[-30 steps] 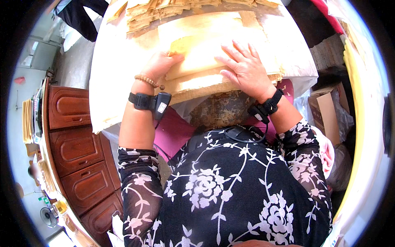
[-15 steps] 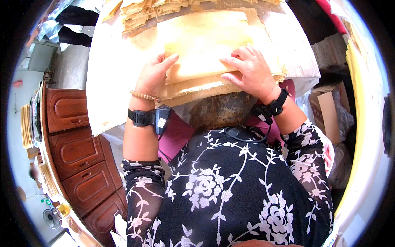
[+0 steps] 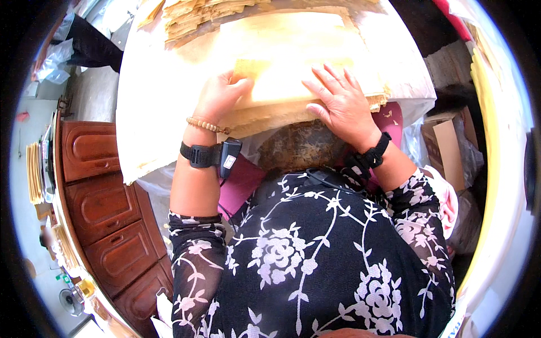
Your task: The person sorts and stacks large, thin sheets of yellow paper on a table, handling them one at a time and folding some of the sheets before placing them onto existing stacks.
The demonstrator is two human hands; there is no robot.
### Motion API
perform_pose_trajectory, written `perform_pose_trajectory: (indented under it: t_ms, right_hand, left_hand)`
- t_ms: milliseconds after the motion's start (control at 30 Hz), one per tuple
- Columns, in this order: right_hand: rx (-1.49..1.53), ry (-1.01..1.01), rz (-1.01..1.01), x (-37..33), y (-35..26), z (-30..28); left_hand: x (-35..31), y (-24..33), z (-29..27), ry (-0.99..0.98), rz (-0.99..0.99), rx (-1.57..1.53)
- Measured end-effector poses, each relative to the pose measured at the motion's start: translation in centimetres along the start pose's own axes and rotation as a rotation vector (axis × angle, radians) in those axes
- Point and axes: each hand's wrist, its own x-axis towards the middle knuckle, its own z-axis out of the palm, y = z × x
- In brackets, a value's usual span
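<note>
A thin pale yellow sheet (image 3: pixel 282 79) lies on a stack of similar sheets in front of me, washed out by glare. My left hand (image 3: pixel 226 93) is closed at its left edge, thumb pressed against the curled fingers; a darker yellow strip of the sheet shows beside them. Exactly how the edge sits in the fingers is hard to see. My right hand (image 3: pixel 340 100) lies flat on the right part of the sheet, fingers spread and pointing away from me. The stack's ragged front edge (image 3: pixel 270 115) shows between my wrists.
A white-covered table (image 3: pixel 149 107) bears the stack. Behind it lies a pile of ragged yellow sheets (image 3: pixel 197 19). Brown cabinets (image 3: pixel 101 158) stand at left, a cardboard box (image 3: pixel 445 146) at right. A person's dark-clothed leg (image 3: pixel 96 45) shows at the far left.
My right hand has gone from gripping near the front edge to lying flat with spread fingers. My left hand has shifted slightly right and curled tighter. The person at the far left has moved.
</note>
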Motion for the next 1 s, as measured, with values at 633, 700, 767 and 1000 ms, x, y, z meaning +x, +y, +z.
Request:
perform_pose_trajectory:
  t_ms: [633,700,767,1000]
  right_hand:
    - [-0.013,-0.076,-0.035,2.3,2.7,-1.8]
    - [-0.005,0.032,-0.091,2.8,3.8,-2.6]
    - [0.010,-0.142,-0.015,2.7,5.3,-3.8]
    - [1.043,-0.270,0.389,0.4,7.9,-4.3]
  left_hand:
    - [-1.9,2.2,4.2,0.100,0.663,0.959]
    - [-1.1,2.0,2.9,0.028,0.726,0.870]
    - [-1.8,4.1,0.9,-0.044,0.608,0.941]
    - [-4.6,0.8,-2.7,-0.265,0.208,-0.076]
